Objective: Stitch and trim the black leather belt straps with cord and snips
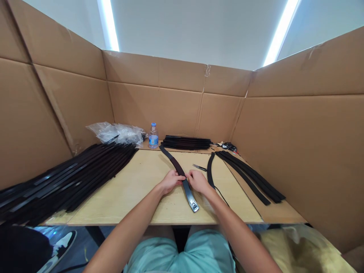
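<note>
A long, curved dark strip lies slantwise over the middle of the table. Its near end is bare and shiny with a round hole or fitting, while a dark brownish-black covering wraps its middle part. My left hand is closed around the strip from the left, thumb on top at the edge of the covering. From the right, my right hand pinches at that same edge with curled fingers. Just beyond my right hand are small snips and a black curved strip.
A big pile of black strips covers the table's left side. Along the back stand clear plastic bags, a water bottle and a stack of dark strips. More black strips lie at right. Cardboard walls enclose the table.
</note>
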{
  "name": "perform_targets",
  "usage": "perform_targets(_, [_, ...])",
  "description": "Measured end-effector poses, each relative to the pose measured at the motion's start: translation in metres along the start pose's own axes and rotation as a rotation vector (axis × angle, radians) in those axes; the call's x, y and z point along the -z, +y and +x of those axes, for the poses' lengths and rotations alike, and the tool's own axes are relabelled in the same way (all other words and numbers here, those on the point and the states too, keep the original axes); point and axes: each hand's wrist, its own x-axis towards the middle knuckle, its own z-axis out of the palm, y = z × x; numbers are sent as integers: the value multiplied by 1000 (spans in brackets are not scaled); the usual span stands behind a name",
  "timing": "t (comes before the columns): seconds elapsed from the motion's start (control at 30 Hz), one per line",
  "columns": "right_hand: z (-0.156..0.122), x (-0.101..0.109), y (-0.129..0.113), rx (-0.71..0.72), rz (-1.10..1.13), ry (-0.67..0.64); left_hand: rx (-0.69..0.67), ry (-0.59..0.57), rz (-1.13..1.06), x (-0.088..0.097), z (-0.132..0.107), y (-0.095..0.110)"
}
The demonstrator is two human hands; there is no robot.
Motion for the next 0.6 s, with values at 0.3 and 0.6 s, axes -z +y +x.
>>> perform_targets(0.3, [-4,-5,-8,-29,-117,52,2,-69,-5,0,-3,2])
perform_targets(0.6, [0,-4,0,-66,-156,43,84,-110,33,4,-5,5])
